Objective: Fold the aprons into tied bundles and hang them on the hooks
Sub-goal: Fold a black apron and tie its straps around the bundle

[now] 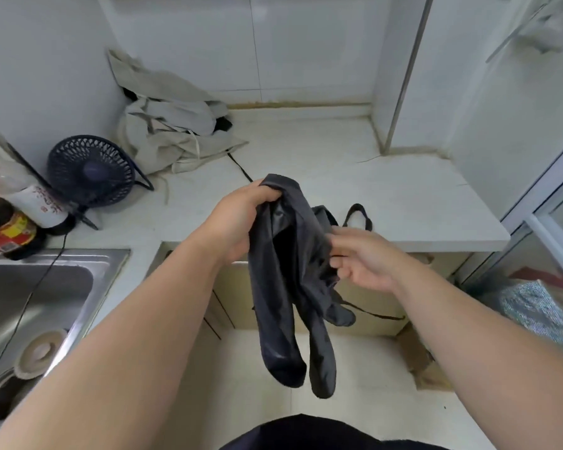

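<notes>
Left hand [238,219] grips the top of the dark apron [290,287] above the bench [403,196]; right hand [361,258] pinches its side, folds dangling.

A single wide-angle camera is riding on the person's head, facing forward and steeply downward. It is hovering close above the dark grey shiny fabric apron [290,271] at centre frame, taking in the white stone countertop [403,196] beyond, the stainless steel sink [72,287] at lower left and the white tiled wall [306,43] ahead.

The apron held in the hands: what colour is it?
The apron is dark grey, nearly black, seen best in the head view.
</notes>
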